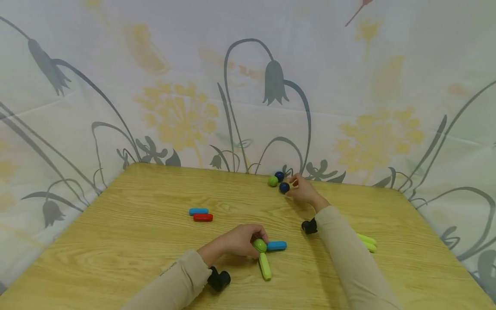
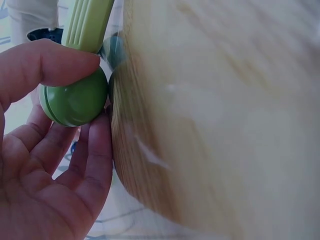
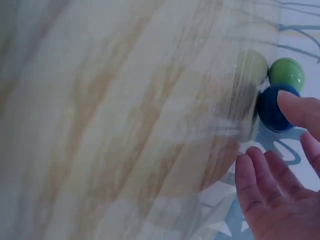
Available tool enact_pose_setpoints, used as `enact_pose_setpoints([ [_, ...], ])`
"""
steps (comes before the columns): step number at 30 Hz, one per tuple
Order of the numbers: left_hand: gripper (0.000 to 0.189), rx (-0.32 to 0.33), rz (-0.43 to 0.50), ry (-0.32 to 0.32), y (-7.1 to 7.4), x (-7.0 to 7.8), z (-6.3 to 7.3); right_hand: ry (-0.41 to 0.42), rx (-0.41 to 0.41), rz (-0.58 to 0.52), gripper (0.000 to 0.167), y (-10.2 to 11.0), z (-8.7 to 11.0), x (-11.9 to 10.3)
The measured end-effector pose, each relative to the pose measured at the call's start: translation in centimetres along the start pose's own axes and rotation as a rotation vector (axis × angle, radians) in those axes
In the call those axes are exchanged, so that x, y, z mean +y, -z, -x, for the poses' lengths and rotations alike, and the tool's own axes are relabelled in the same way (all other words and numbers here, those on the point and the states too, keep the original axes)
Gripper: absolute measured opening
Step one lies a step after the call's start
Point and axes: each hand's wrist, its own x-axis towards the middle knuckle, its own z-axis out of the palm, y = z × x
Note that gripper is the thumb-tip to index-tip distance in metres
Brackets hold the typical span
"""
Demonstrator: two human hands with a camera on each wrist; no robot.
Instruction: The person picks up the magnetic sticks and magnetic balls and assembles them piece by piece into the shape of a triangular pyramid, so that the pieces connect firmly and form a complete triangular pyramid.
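My left hand (image 1: pixel 241 242) pinches a green ball (image 1: pixel 260 246) between thumb and fingers at the middle of the table. From that ball a yellow-green stick (image 1: pixel 265 267) points toward me, and a blue stick (image 1: pixel 277 246) lies to its right. The left wrist view shows the thumb over the green ball (image 2: pixel 77 100), beside the ribbed stick (image 2: pixel 89 22). Farther back, my right hand (image 1: pixel 305 191) is at a dark blue ball (image 1: pixel 284 187). Its thumb overlaps the ball (image 3: pixel 272 110) in the right wrist view; its other fingers stand apart from it. Contact is unclear.
A second green ball (image 1: pixel 273 181) and another dark blue ball (image 1: pixel 279 175) sit by the table's back edge. Left of centre lie a blue stick (image 1: pixel 198 211) and a red stick (image 1: pixel 203 218). Yellow-green sticks (image 1: pixel 368 239) are partly behind the right sleeve (image 1: pixel 345 245).
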Motion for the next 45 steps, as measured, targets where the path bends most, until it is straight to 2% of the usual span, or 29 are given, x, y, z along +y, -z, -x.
enact_pose_setpoints([
  [5, 0.03, -0.006, 0.0, -0.001, 0.0, 0.0, 0.0, 0.07, -0.063, 0.016, 0.045, 0.0, 0.8, 0.3],
  [8, 0.033, -0.012, 0.007, -0.005, 0.1, 0.1, 0.0, 0.104, -0.097, 0.025, 0.037, 0.0, 1.6, 0.4],
  [19, 0.035, 0.005, -0.008, -0.008, -0.1, -0.1, 0.0, 0.131, -0.136, 0.002, 0.033, -0.3, 5.8, 0.1],
  [28, 0.034, 0.025, -0.026, -0.013, 0.0, -0.5, 0.2, 0.163, -0.174, -0.027, 0.033, -0.9, 8.7, -1.1],
  [45, 0.033, 0.016, -0.011, -0.054, -0.2, -0.1, 0.2, 0.19, -0.212, -0.114, 0.034, -1.3, 12.6, -2.3],
])
